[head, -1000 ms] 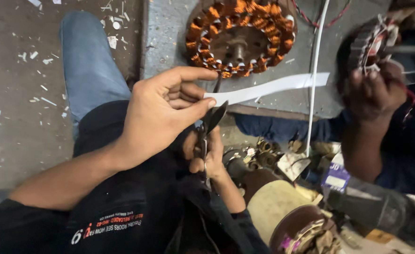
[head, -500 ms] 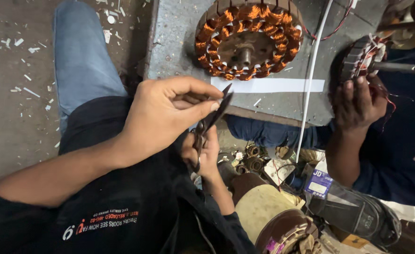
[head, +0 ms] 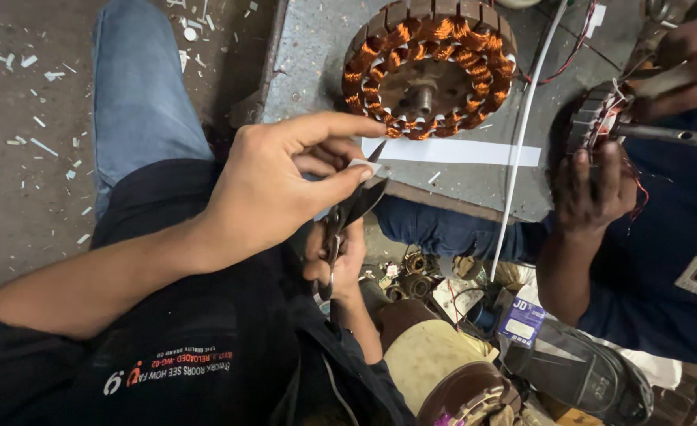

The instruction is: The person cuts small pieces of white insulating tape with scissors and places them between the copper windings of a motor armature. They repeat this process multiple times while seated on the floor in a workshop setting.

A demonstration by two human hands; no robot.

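Closer now: left hand pinching white paper slip over scissors.

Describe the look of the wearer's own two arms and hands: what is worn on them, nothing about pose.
Both are bare. The left hand has no glove, ring or watch in view, and its forearm is uncovered up to a black short-sleeved shirt with small white and red print. The right hand is also ungloved, mostly hidden behind the left; its forearm shows no sleeve.

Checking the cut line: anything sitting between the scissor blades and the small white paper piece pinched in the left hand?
Nothing visible. The scissors, held by the right hand, reach up to the white paper piece pinched in the left hand. Blade tips meet its edge; exact contact unclear.
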